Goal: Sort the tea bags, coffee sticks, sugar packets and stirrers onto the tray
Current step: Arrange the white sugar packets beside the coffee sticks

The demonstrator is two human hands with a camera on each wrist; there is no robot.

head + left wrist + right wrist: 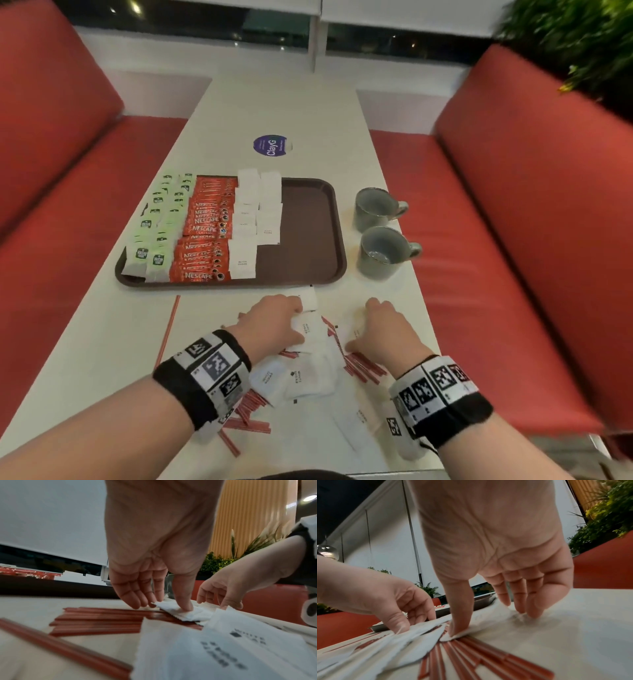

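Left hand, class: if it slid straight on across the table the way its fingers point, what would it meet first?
Probably the near rim of the brown tray, just beyond the left hand and the white sugar packets it holds; depth is hard to judge.

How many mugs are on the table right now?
2. Both stand right of the tray: the far mug beside its far half, the near mug beside its near right corner. None looks hidden.

"NESCAFE CLASSIC" on red coffee sticks (205,255); "ClayG" on the round blue table sticker (271,145).
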